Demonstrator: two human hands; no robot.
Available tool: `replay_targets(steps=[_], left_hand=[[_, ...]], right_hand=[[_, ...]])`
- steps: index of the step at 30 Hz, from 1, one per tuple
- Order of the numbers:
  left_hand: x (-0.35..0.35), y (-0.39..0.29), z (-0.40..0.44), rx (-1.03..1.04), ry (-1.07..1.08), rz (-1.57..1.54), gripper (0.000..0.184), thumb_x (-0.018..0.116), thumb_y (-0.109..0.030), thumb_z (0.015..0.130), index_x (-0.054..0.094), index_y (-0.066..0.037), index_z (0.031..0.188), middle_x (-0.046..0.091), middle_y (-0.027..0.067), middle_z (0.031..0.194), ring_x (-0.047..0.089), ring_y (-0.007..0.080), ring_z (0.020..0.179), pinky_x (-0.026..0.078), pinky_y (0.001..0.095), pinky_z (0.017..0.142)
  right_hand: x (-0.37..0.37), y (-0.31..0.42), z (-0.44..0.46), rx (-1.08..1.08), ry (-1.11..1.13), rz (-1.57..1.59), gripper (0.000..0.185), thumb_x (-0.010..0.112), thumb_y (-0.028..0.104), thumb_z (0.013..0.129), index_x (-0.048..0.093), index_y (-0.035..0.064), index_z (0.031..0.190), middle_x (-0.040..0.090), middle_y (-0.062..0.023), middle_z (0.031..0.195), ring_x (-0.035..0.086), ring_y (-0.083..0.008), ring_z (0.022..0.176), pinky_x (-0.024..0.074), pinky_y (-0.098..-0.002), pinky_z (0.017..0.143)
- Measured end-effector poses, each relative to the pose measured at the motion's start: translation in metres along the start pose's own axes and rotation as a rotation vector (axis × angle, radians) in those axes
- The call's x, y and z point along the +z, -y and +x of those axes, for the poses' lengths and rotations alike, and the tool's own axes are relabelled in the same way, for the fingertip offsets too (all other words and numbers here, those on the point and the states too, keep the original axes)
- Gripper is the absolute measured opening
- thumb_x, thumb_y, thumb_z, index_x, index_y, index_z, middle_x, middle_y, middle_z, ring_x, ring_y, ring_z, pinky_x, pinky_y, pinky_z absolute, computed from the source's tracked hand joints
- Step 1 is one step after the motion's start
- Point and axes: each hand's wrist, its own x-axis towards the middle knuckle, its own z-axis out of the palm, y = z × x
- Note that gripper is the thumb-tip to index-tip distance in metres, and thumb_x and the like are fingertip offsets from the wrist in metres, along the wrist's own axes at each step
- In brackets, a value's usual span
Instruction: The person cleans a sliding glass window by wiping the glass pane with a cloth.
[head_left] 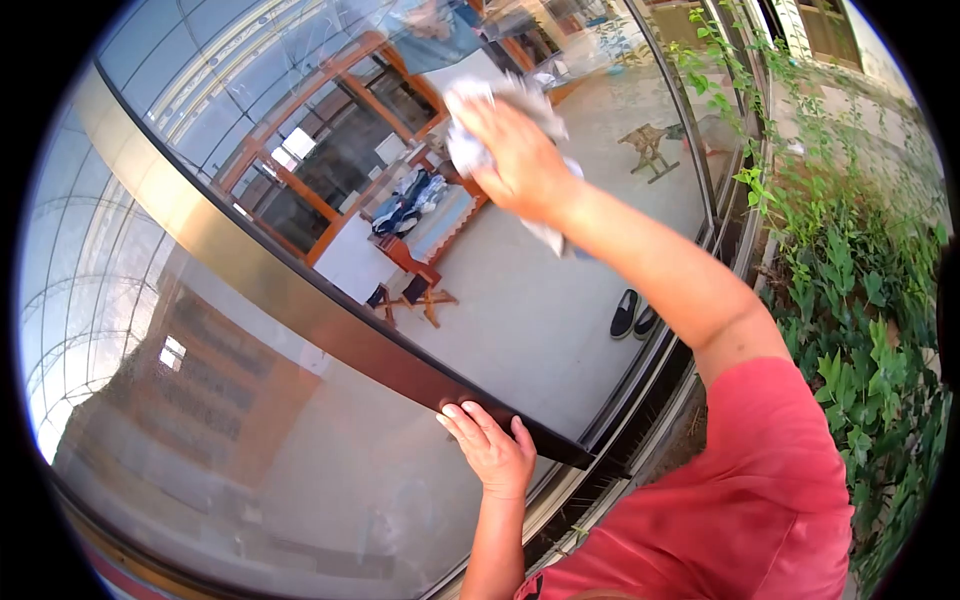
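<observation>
My right hand (525,160) is closed on a crumpled white cloth (468,150) and presses it against the upper part of a window pane (540,320). Some of the cloth hangs below the wrist. Lower down, my left hand (490,450) rests with spread fingers on the dark metal window frame (350,345), holding nothing. The frame runs diagonally between the right pane and another glass pane (250,440) at the left, which shows reflections.
Behind the glass are a bed with clothes (410,205), a wooden folding stool (425,300) and dark shoes (625,314). Green plants (860,330) grow along the right side. The window track (640,400) runs beside my body.
</observation>
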Motion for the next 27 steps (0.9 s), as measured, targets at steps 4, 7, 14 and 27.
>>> replay_targets(steps=[4,7,14,27], left_hand=[[-0.001,0.002,-0.001,0.014,0.003,0.004,0.095,0.070,-0.012,0.076,0.013,0.011,0.148,0.005,0.0352,0.154,0.009,0.0595,0.140,0.016,0.0617,0.115],[-0.001,-0.001,0.000,-0.009,0.016,0.003,0.095,0.070,-0.013,0.077,0.013,0.011,0.148,0.004,0.0354,0.154,0.009,0.0592,0.140,0.017,0.0617,0.114],[-0.005,-0.005,0.001,-0.020,0.009,-0.001,0.094,0.070,-0.013,0.077,0.013,0.010,0.149,0.006,0.0355,0.154,0.010,0.0594,0.140,0.018,0.0612,0.114],[-0.010,-0.006,0.004,-0.035,0.035,-0.017,0.099,0.074,-0.014,0.073,0.015,0.009,0.149,0.007,0.0340,0.155,0.011,0.0587,0.140,0.021,0.0598,0.114]], right_hand=[[-0.038,0.025,-0.078,0.146,0.220,0.059,0.074,0.061,0.006,0.076,0.039,0.0067,0.147,0.049,-0.0184,0.142,0.049,-0.0360,0.127,0.0393,-0.0443,0.107],[-0.039,0.010,-0.055,0.153,0.270,0.010,0.070,0.058,0.006,0.080,0.038,0.0094,0.147,0.049,-0.0189,0.142,0.049,-0.0362,0.128,0.0416,-0.0429,0.105],[-0.003,-0.030,0.052,0.069,-0.012,-0.111,0.059,0.053,0.013,0.086,0.041,0.0065,0.143,0.050,-0.0195,0.140,0.048,-0.0362,0.128,0.0392,-0.0419,0.108],[-0.007,-0.029,0.043,0.145,0.051,-0.081,0.061,0.053,0.014,0.085,0.039,0.0054,0.144,0.048,-0.0212,0.141,0.047,-0.0352,0.129,0.0377,-0.0416,0.109]])
